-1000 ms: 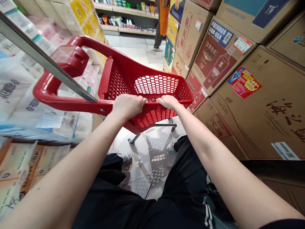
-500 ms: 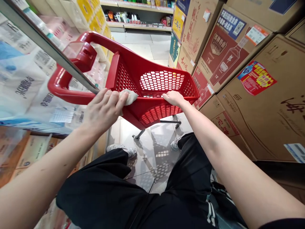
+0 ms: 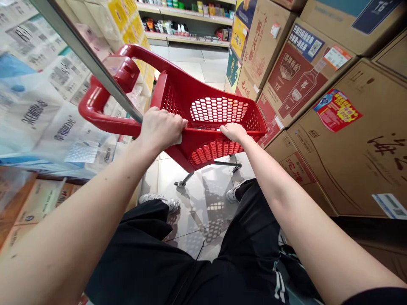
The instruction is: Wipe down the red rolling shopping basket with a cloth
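A red plastic shopping cart (image 3: 182, 90) with honeycomb holes in its sides stands in front of me, its handle end to the left. My left hand (image 3: 161, 128) is closed over the near rim, close to a metal pole. Under its fingers a pale cloth (image 3: 179, 140) shows only as a small edge, pressed against the red plastic. Farther right along that rim, my right hand (image 3: 233, 132) is closed around the edge, its fingertips hidden inside the basket.
Stacked cardboard cartons (image 3: 305, 80) line the right side. Wrapped tissue packs (image 3: 47, 114) are piled on the left, with the slanting metal pole (image 3: 92, 55) before them. Low shelves (image 3: 187, 38) with small goods stand beyond the tiled floor (image 3: 187, 216).
My left hand has slid right along the rim with the cloth, which its fingers now mostly cover. The cart's handle end has shifted slightly right. My right hand keeps its hold.
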Available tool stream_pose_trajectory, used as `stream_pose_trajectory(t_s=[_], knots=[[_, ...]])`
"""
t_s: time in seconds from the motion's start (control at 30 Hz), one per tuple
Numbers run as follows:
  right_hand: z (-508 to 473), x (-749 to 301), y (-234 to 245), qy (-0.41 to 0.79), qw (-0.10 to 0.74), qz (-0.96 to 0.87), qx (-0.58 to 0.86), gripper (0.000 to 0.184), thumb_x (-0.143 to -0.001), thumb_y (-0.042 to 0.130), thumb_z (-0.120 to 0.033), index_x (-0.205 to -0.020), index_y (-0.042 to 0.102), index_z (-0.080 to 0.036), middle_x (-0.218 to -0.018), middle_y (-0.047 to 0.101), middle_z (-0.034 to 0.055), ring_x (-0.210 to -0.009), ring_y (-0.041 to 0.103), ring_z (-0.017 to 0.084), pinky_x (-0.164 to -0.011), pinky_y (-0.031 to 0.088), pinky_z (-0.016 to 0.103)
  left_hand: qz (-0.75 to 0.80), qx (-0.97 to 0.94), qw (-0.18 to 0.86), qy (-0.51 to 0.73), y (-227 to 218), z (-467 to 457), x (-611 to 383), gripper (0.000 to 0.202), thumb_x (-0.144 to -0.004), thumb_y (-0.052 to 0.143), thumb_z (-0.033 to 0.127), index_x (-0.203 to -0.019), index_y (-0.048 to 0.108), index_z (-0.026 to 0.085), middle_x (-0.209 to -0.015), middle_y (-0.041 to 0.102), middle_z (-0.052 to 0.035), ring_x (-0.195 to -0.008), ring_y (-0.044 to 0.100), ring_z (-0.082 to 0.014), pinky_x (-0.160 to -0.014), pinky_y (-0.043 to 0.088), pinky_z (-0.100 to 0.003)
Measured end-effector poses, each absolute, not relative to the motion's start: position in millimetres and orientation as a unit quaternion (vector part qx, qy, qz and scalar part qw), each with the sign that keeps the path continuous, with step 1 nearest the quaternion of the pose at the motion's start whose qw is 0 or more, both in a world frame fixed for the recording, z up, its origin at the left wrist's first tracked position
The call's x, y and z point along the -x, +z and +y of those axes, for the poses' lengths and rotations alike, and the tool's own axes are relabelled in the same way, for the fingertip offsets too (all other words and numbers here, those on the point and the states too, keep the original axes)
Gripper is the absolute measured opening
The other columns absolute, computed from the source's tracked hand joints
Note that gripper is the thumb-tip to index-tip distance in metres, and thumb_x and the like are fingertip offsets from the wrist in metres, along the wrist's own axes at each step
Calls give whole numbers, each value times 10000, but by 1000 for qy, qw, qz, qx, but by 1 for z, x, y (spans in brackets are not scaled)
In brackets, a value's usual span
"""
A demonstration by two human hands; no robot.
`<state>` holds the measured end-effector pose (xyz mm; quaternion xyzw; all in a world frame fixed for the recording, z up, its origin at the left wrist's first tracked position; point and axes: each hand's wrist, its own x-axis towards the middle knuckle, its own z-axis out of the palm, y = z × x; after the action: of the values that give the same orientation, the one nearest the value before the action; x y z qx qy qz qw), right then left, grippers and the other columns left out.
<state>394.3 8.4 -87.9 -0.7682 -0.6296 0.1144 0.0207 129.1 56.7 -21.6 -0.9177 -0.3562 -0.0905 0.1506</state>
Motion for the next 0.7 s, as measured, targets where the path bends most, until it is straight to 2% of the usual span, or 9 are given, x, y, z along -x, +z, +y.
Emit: stream_pose_trajectory(t_s=[0.2,0.37,0.53,0.63,0.7], knots=[[2,-396,-87,120,9,-619,776,548,-938,215,-451,-968,692,-183,-1092,691,122,-996,627,279,-798,435,322,-438,895,69,41,-15,53,-162,561,-885,287,500,-965,719,151,-912,700,-159,-944,637,-318,-830,402,-417],[-6,-395,-88,123,13,-624,771,540,-940,223,-437,-969,695,-176,-1099,691,122,-1003,627,270,-798,436,312,-426,902,24,63,-20,52,-188,581,-885,270,511,-968,731,167,-898,712,-153,-912,647,-305,-794,423,-386],[-12,-396,-85,125,20,-629,767,539,-943,237,-437,-973,705,-171,-1077,699,124,-990,635,266,-788,433,307,-356,932,67,-25,-36,34,-187,534,-910,281,474,-873,717,169,-763,690,-133,-771,641,-266,-716,410,-367],[-14,-396,-82,128,19,-625,770,533,-944,250,-445,-975,707,-174,-1086,698,123,-986,639,263,-776,433,297,-273,944,131,-134,-46,19,-167,430,-929,291,341,-982,677,158,-806,669,-143,-788,608,-249,-717,402,-374],[-15,-396,-81,125,17,-626,770,530,-946,249,-444,-964,707,-178,-1071,702,118,-970,645,259,-758,434,290,-223,948,151,-171,-49,13,-147,395,-919,307,254,-1146,616,159,-883,658,-156,-847,590,-255,-753,409,-396]])
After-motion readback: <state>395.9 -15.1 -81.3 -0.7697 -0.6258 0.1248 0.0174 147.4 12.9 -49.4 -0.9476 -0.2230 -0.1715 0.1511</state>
